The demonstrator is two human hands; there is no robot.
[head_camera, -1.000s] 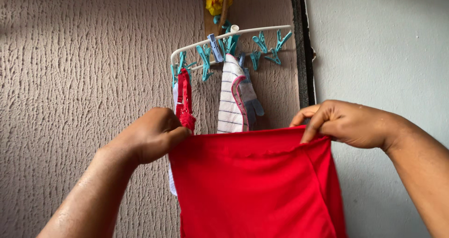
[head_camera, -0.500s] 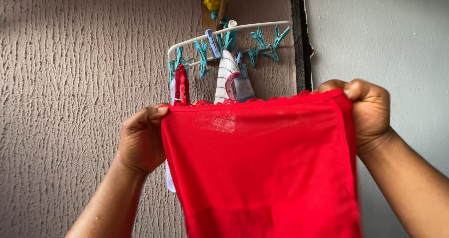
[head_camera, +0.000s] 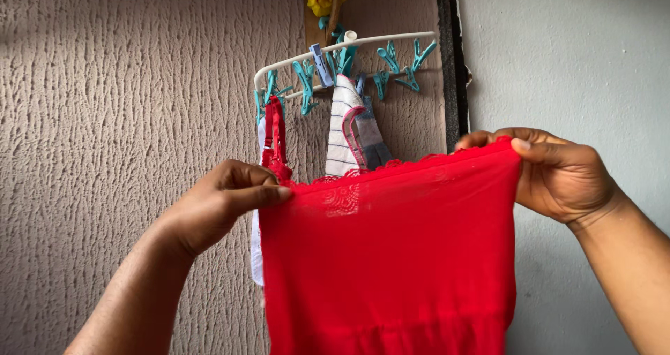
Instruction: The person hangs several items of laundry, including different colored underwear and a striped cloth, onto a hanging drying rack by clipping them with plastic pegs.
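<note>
My left hand (head_camera: 220,205) pinches the lace-trimmed top edge of a red garment (head_camera: 391,257) at its left corner, thumb laid flat along the hem and fingers curled behind the cloth. My right hand (head_camera: 558,174) grips the opposite corner the same way, thumb over the front, the fabric clamped tight between thumb and fingers. Between the two, I hold the garment stretched wide and hanging straight down in front of a rough textured wall (head_camera: 118,118), its top edge slanting up toward the right. Just behind and above it hangs a white peg hanger (head_camera: 349,51) fitted with teal clothes pegs (head_camera: 405,65) (several of them bare). A red strap (head_camera: 276,128) and a white striped cloth (head_camera: 345,128) hang clipped to that hanger, their lower ends hidden behind the red garment. A smooth grey wall (head_camera: 572,55) stands to the right, past a dark vertical strip (head_camera: 450,62).
</note>
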